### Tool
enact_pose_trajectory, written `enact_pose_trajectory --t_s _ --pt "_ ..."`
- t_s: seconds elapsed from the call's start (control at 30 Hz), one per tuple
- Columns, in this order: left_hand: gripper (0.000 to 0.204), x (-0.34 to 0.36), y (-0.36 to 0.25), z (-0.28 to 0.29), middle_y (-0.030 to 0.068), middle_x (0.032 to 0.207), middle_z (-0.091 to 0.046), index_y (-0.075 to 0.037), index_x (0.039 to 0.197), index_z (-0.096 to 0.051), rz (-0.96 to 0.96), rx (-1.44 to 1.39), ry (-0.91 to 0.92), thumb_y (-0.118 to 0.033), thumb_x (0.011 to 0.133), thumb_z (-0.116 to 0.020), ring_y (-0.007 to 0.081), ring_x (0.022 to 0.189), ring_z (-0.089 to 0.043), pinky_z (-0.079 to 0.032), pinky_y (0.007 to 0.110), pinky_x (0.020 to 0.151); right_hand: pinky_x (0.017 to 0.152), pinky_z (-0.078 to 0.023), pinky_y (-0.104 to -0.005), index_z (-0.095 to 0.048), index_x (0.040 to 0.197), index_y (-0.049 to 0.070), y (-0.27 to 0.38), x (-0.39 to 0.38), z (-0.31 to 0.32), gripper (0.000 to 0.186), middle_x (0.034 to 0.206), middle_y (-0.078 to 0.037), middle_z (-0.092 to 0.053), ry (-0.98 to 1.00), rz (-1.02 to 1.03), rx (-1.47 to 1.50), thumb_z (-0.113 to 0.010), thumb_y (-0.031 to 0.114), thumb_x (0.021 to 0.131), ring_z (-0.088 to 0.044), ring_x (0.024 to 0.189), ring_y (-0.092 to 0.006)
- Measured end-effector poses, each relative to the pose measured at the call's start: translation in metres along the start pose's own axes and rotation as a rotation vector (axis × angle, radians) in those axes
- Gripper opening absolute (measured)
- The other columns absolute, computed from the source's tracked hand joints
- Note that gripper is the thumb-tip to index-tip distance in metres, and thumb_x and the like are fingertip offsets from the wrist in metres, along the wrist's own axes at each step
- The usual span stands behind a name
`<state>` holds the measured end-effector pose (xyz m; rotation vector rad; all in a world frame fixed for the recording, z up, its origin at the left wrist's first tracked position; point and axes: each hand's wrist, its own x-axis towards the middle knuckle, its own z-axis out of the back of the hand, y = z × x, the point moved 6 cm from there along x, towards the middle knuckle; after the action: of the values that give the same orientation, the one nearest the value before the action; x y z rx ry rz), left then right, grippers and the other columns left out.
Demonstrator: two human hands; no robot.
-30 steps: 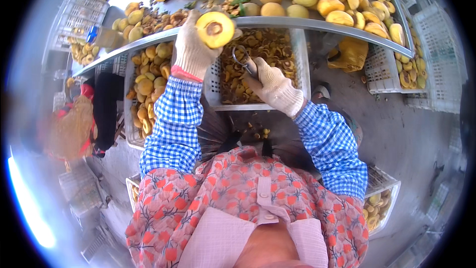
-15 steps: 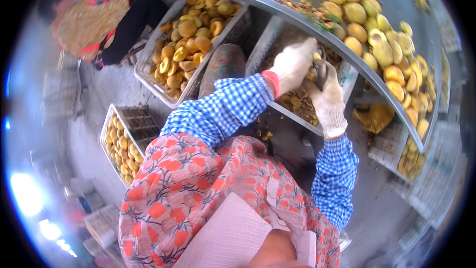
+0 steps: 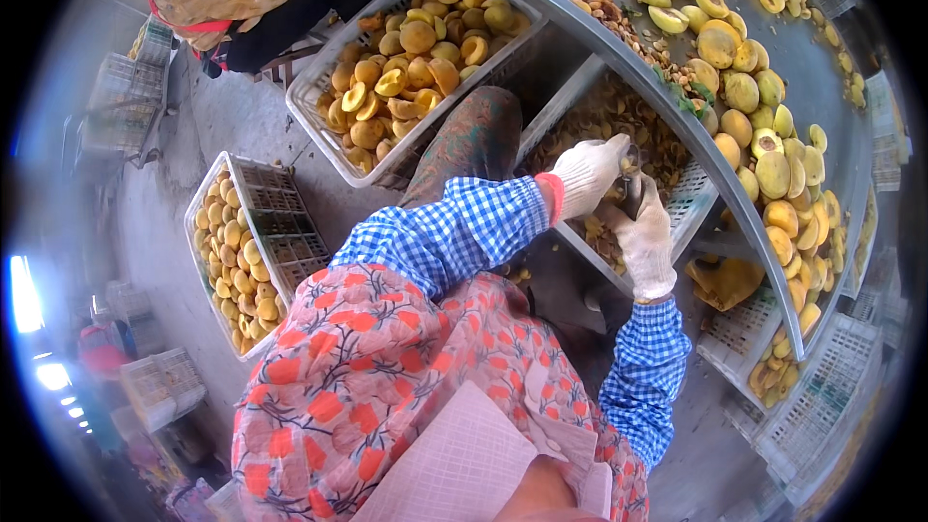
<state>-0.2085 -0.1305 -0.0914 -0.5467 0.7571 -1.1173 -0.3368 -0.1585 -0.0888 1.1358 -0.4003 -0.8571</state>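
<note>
Presently, gloved left hand and right hand meet, fingers pinching a dark tool above the pit crate.

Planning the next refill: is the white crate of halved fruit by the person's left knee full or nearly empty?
Partly full: the crate holds yellow fruit halves along one side, while its grid bottom shows bare on the other.

Light: I see bright, even daylight on the metal table.
Glare: white lamps burn out at left edge.
Distortion: strong fisheye, black corners.
Blur: rim is soft; centre sharp.
</note>
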Motion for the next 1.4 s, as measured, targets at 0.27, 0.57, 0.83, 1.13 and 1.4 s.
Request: enact_pose_trajectory --t_s 0.27,0.57,0.83,1.13,1.4 --pt "0.054 -0.002 0.019 0.054 0.0215 0.11 -0.066 -0.009 0.127 -0.051 0.045 0.068 -0.123 -0.008 0.077 -0.071 0.0406 0.106 -0.063 -0.052 0.046 0.086 0.073 -0.049 -0.027 -0.063 0.109 0.001 0.005 -0.011 -0.022 0.034 0.083 0.0 -0.066 0.094 -0.011 0.36 -0.077 0.012 0.08 -0.06 0.075 -0.0121" --pt "0.052 0.063 0.019 0.201 0.0197 0.133 -0.056 -0.014 0.134 -0.056 0.031 0.181 -0.797 -0.043 0.092 -0.061 0.0372 0.121 -0.054 -0.043 0.041 0.103 0.088 -0.05 -0.0421 -0.048 0.124 0.004 -0.038 -0.004 0.023 0.062 0.105 -0.023 -0.067 -0.156 -0.25 -0.216 -0.078 0.033 0.079 -0.066 0.101 -0.0377" --pt "0.074 0.208 -0.151 0.074 0.0231 0.125 -0.061 0.0 0.133 -0.05 -0.216 0.708 -0.101 -0.052 0.082 -0.065 0.0361 0.118 -0.059 -0.046 0.045 0.099 0.074 -0.051 -0.0408 -0.047 0.124 0.001 -0.014 -0.023 0.068 0.053 0.088 -0.02 -0.066 -0.307 -0.207 0.114 -0.07 0.031 0.087 -0.068 0.084 -0.035" --pt "0.071 0.246 -0.129 0.074 0.0195 0.117 -0.066 0.005 0.125 -0.057 -0.136 0.37 -0.18 -0.046 0.078 -0.071 0.0294 0.109 -0.065 -0.05 0.037 0.094 0.053 -0.048 -0.0298 -0.046 0.122 0.004 -0.014 -0.034 0.089 0.038 0.078 -0.007 -0.06 -0.419 -0.174 0.452 -0.064 0.023 0.094 -0.059 0.06 -0.0147" --pt "0.058 0.121 -0.108 0.055 0.0169 0.124 -0.06 -0.002 0.135 -0.047 -0.322 -1.342 0.645 -0.045 0.097 -0.056 0.0307 0.115 -0.06 -0.054 0.035 0.086 0.043 -0.041 -0.0249 -0.048 0.114 0.004 0.015 -0.014 0.086 0.028 0.066 0.0 -0.05 -0.347 -0.015 0.723 -0.059 0.023 0.097 -0.048 0.047 -0.0083"
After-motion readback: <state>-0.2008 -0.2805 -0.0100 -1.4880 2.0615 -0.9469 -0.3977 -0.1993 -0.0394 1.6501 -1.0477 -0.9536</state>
